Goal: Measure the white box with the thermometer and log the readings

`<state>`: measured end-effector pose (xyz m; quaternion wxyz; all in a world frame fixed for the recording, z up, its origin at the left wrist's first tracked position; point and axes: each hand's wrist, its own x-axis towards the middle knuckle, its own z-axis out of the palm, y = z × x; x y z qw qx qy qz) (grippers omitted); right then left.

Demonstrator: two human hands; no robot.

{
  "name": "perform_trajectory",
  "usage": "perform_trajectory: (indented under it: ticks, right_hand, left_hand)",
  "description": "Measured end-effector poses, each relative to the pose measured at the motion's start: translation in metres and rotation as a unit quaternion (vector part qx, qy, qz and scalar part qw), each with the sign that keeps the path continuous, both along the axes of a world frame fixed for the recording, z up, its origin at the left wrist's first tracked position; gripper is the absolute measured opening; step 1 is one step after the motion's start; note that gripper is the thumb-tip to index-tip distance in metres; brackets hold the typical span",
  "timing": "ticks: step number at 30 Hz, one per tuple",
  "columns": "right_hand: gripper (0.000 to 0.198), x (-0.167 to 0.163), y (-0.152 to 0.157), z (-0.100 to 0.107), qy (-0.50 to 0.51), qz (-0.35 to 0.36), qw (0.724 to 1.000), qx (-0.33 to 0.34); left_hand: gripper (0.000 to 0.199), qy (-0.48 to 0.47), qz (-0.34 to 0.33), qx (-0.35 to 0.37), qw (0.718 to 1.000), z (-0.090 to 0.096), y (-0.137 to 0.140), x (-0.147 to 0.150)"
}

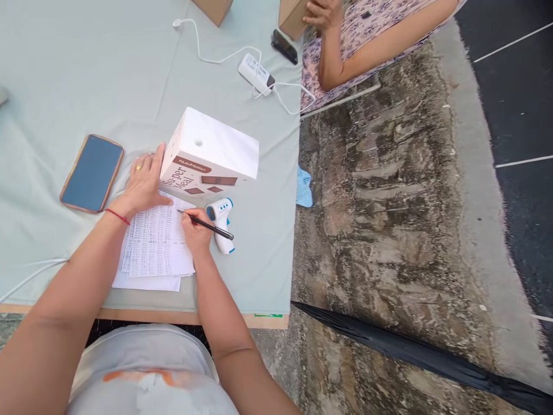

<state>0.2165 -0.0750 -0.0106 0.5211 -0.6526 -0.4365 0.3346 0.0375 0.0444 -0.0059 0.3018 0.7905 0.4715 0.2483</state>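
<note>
My right hand (197,231) is closed around a black pen (216,229), its tip at the upper right part of a stack of papers (155,242) covered in small rows of writing. Fingers apart, my left hand (146,181) lies at the top of the papers, against the left side of a white box (218,141) with brown print. A white and blue handheld infrared thermometer (222,225) lies just right of my right hand. Left of my left hand is a smartphone (92,173) with a dark screen and an orange-brown edge.
Across the pale green tablecloth (129,69) lie a white device (256,73) with cables and a black phone (284,46). Another person's hand (322,12) touches a cardboard box (292,17) at the top. Right of the table edge is rough stone ground (380,202).
</note>
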Motion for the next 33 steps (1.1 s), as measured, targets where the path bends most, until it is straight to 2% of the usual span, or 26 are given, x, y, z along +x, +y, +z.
perform_trajectory:
  ticks: [13,23,33]
  right_hand:
    - [0.016,0.001,0.000,0.003,-0.011,0.031,0.999,0.003]
    - [0.016,0.004,0.000,-0.010,-0.087,0.036,0.995,0.033]
    - [0.018,0.005,0.000,-0.014,-0.085,0.029,0.995,0.045]
  left_hand:
    - [0.153,0.015,0.003,-0.011,1.000,0.005,-0.001,0.001]
    - [0.153,0.036,0.005,-0.005,0.999,0.007,-0.002,0.003]
    - [0.152,0.033,-0.004,0.005,0.999,0.008,-0.002,0.002]
